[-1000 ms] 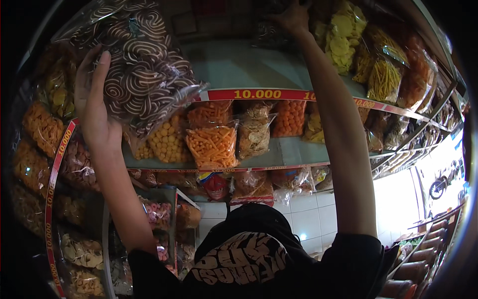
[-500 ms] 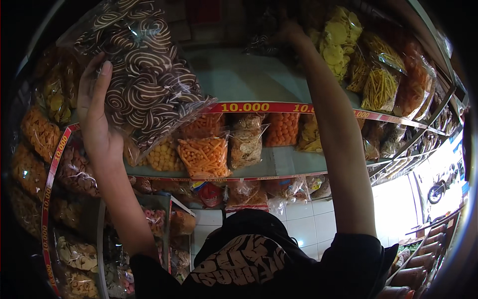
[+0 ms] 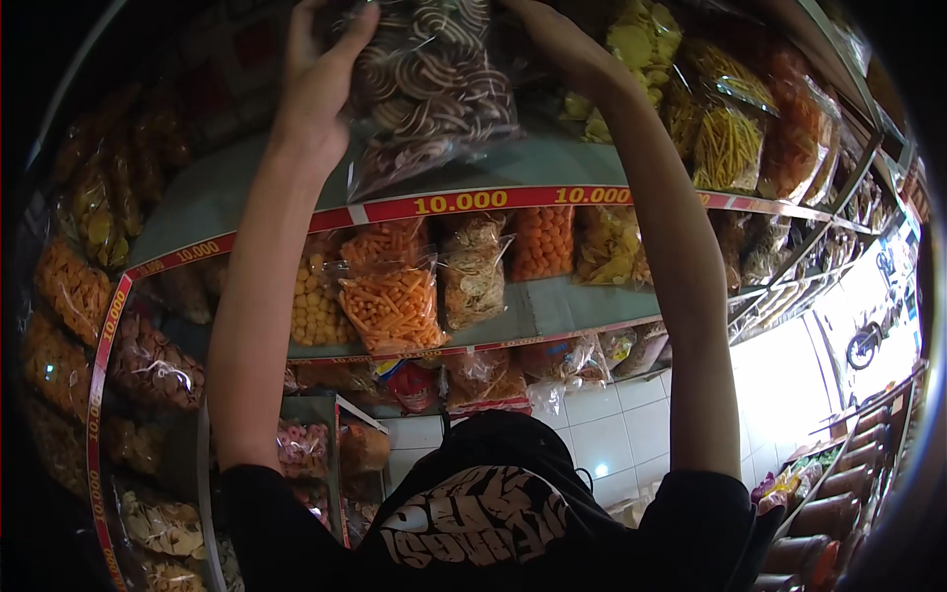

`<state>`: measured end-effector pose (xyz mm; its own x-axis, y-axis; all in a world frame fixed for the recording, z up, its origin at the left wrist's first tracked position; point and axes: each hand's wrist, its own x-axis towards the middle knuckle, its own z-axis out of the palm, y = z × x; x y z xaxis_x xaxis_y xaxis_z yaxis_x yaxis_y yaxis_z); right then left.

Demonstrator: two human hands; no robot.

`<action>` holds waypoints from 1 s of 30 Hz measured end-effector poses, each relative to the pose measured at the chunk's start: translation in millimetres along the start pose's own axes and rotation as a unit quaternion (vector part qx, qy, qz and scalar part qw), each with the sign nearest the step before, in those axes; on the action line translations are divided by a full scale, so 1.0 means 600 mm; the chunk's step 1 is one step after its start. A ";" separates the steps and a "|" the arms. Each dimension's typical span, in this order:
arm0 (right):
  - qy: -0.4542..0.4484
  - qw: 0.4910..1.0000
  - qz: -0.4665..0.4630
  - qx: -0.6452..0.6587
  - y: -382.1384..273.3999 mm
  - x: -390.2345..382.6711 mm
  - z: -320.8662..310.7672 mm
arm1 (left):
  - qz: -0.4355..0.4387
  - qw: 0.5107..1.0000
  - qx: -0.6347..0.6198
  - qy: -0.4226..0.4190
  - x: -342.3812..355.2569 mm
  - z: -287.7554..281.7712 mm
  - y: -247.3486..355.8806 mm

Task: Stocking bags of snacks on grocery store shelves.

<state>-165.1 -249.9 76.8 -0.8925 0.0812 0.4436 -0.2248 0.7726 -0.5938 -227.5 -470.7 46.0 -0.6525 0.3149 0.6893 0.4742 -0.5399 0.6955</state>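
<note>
Near the top of the view, a clear plastic bag of dark-and-white spiral snacks [image 3: 434, 89] is upright over the upper shelf [image 3: 266, 197]. My left hand [image 3: 318, 99] grips its left side, with the thumb across the front of the plastic. My right hand [image 3: 560, 39] reaches to the back, just right of the bag; its fingers are in shadow and cut off by the top edge. Whether it touches the bag I cannot tell. To the right of that hand is a bag of pale yellow chips [image 3: 641, 49].
A red shelf-edge strip [image 3: 464, 200] runs below the bag. On the lower shelf stand bags of orange sticks [image 3: 392, 306], yellow balls [image 3: 318, 301] and orange balls [image 3: 543, 242]. Bags of thin yellow sticks [image 3: 728, 148] are at right. Pale floor tiles [image 3: 599, 419] show below.
My left hand has carried the spiral-snack bag rightward and up, from the left side to the middle of the shelf. My right hand has moved slightly left and up, nearer to the bag.
</note>
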 end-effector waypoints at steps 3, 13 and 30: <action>-0.076 0.993 -0.021 0.083 -0.060 -0.084 -0.027 | 0.004 1.000 -0.011 -0.015 0.044 0.019 -0.057; 0.171 0.980 -0.018 -0.097 0.105 -0.030 -0.004 | -0.021 0.978 0.171 -0.122 0.147 0.064 -0.160; 0.174 0.984 -0.013 -0.032 0.232 0.042 0.014 | -0.031 0.957 0.246 -0.148 0.180 0.087 -0.218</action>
<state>-221.9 -145.6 -0.1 -0.6960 0.2636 0.6679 -0.2108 0.8142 -0.5410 -329.3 -325.6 40.4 -0.5265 0.5814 0.6204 0.7089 -0.1026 0.6978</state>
